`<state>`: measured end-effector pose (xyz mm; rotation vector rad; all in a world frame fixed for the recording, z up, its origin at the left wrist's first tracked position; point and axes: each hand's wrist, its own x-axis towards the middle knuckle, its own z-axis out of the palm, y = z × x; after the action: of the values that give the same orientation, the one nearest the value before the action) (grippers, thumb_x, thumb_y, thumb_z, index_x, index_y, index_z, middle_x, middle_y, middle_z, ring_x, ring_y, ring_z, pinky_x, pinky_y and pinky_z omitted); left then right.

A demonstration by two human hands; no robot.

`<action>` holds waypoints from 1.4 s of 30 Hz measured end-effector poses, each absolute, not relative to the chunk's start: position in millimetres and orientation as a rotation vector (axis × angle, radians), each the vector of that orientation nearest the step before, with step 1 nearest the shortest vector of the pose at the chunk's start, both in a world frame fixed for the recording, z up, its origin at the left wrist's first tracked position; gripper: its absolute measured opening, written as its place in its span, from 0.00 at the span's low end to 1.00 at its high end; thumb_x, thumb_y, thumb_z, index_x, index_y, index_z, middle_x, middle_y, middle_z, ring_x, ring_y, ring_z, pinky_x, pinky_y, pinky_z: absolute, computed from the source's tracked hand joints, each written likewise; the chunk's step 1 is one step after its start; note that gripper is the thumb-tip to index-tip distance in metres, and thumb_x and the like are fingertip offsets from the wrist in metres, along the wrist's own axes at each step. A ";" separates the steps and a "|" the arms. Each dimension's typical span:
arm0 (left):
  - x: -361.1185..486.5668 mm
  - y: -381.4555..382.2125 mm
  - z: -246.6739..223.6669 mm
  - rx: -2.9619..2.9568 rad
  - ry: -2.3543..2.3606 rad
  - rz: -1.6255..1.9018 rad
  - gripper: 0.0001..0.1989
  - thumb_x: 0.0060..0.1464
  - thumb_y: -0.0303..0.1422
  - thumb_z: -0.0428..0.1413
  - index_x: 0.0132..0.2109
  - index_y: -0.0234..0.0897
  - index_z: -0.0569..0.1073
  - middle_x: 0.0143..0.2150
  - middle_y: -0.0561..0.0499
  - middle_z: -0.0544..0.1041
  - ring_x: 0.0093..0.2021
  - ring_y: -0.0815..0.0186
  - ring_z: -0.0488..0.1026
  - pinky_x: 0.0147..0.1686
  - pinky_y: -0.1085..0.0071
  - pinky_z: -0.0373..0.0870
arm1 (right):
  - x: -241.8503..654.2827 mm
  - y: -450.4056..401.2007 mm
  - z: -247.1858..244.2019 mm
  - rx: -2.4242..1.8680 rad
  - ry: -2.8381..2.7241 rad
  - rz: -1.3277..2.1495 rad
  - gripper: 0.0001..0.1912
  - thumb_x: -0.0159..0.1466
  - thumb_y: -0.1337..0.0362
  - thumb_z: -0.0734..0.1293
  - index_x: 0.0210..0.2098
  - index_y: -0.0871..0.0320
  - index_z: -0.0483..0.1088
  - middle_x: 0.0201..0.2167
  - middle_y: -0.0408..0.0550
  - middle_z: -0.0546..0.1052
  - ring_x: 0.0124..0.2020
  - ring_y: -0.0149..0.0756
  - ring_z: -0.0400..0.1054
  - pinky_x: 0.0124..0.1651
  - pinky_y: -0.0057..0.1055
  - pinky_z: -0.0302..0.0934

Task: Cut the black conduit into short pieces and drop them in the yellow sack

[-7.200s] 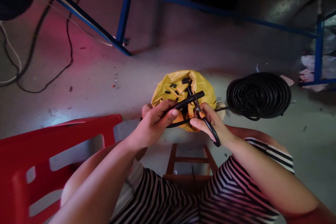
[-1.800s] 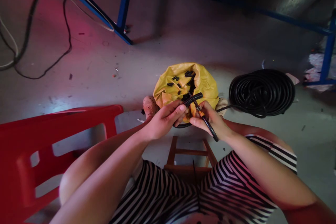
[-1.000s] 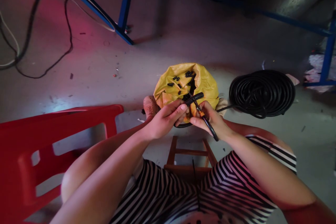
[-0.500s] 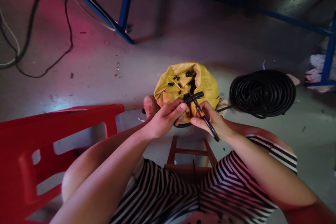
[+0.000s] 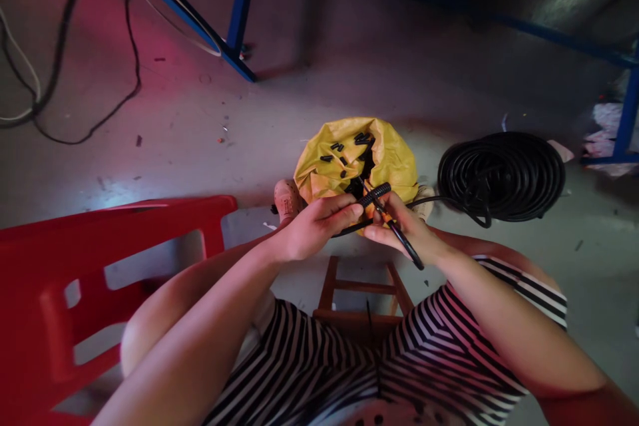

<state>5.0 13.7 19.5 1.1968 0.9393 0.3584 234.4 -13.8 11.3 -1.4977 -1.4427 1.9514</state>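
My left hand [image 5: 324, 225] is closed around a black corrugated tube [image 5: 378, 193], whose free end sticks out to the right past my fingers. My right hand [image 5: 412, 229] grips a cutting tool [image 5: 407, 247] with black and orange handles; its thin blades lie at the tube, close to my left fingertips. Its exact kind is hard to make out. Beneath both hands stands a yellow bag [image 5: 399, 153] with several short black tube pieces [image 5: 363, 138] on its folds. The tube runs back rightward under my hands to a large black coil [image 5: 499, 176] on the floor.
A red plastic stool [image 5: 150, 233] lies at my left. Blue metal frame legs [image 5: 239, 6] cross the far side. Dark cables [image 5: 132, 73] trail on the floor at the far left. A small wooden stool [image 5: 364, 287] is between my legs.
The protruding tube end has shifted slightly right and down. My right hand and the cutting tool have moved slightly right with it. The tube strand near the coil has shifted a little.
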 end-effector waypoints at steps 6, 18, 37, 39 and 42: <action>4.3 15.2 17.2 1.176 0.931 0.338 0.21 0.69 0.46 0.50 0.30 0.39 0.61 0.24 0.57 0.59 0.24 0.71 0.55 0.24 0.71 0.54 | 231.9 -16.2 10.4 -1.539 -1.481 1.900 0.27 0.62 0.41 0.72 0.39 0.54 0.59 0.32 0.40 0.64 0.33 0.34 0.60 0.38 0.33 0.56; 7.9 3.9 -0.9 0.993 0.943 0.422 0.20 0.68 0.47 0.51 0.32 0.40 0.60 0.25 0.57 0.59 0.23 0.72 0.54 0.23 0.71 0.53 | 226.1 -25.7 -0.1 -1.671 -1.432 1.773 0.30 0.58 0.36 0.72 0.29 0.53 0.57 0.23 0.36 0.57 0.26 0.30 0.52 0.30 0.30 0.45; 15.5 -4.3 5.2 1.522 1.054 0.357 0.12 0.71 0.40 0.50 0.40 0.38 0.69 0.36 0.52 0.73 0.38 0.65 0.71 0.39 0.68 0.66 | 231.7 -22.1 4.1 -1.605 -1.569 1.971 0.31 0.62 0.38 0.71 0.49 0.55 0.62 0.38 0.46 0.72 0.41 0.41 0.67 0.44 0.36 0.62; 14.2 -3.8 5.5 1.519 1.041 0.337 0.13 0.71 0.41 0.49 0.39 0.38 0.69 0.35 0.52 0.72 0.38 0.65 0.70 0.39 0.68 0.65 | 231.8 -23.4 2.4 -1.629 -1.617 1.945 0.32 0.62 0.38 0.71 0.51 0.56 0.63 0.38 0.46 0.72 0.39 0.41 0.68 0.43 0.36 0.62; 13.0 -4.1 5.3 1.495 1.057 0.305 0.15 0.70 0.42 0.49 0.38 0.38 0.68 0.33 0.53 0.70 0.35 0.65 0.68 0.36 0.68 0.63 | 232.1 -27.2 -1.9 -1.680 -1.652 1.898 0.32 0.62 0.38 0.71 0.51 0.56 0.64 0.36 0.46 0.74 0.38 0.41 0.68 0.41 0.35 0.61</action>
<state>13.0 -4.1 5.3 1.4952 1.0572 0.3054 232.1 -27.2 -1.9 -1.6796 -1.6520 1.8978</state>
